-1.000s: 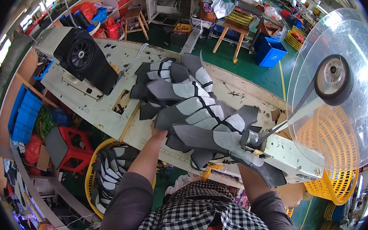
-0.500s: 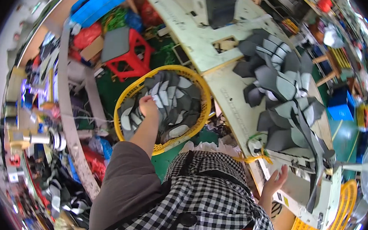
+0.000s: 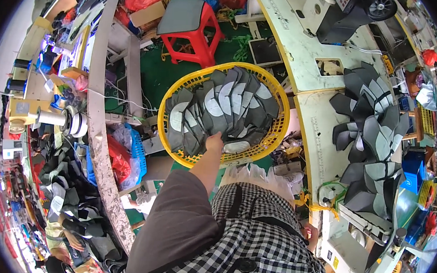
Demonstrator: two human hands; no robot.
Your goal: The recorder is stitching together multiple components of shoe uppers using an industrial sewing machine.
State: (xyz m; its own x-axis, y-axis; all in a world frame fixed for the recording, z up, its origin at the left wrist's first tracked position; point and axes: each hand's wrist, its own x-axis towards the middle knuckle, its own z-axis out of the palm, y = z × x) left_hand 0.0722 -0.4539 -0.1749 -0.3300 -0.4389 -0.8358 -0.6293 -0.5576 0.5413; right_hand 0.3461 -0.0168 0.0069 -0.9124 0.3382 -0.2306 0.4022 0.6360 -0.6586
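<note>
My left hand (image 3: 214, 142) reaches down into a yellow plastic basket (image 3: 284, 120). Its fingers are closed at the near edge of the pile, apparently on a grey cut piece (image 3: 195, 141). The basket is full of flat, curved pieces in dark and light grey, fanned over one another. My right hand (image 3: 311, 235) hangs low beside my checked apron (image 3: 252, 231), close to the sewing machine table. It is small and partly hidden there, so its fingers do not show clearly.
More grey pieces (image 3: 366, 112) lie heaped along the pale worktable (image 3: 312, 113) on the right, beside a sewing machine (image 3: 354, 234). A red stool with a grey seat (image 3: 181, 18) stands beyond the basket. A narrow bench edge (image 3: 100, 76) runs along the left.
The view has shifted, so the basket sits nearer the middle. My left hand has gone from above the pile to its near edge. My right hand has dropped from the machine to my side.
</note>
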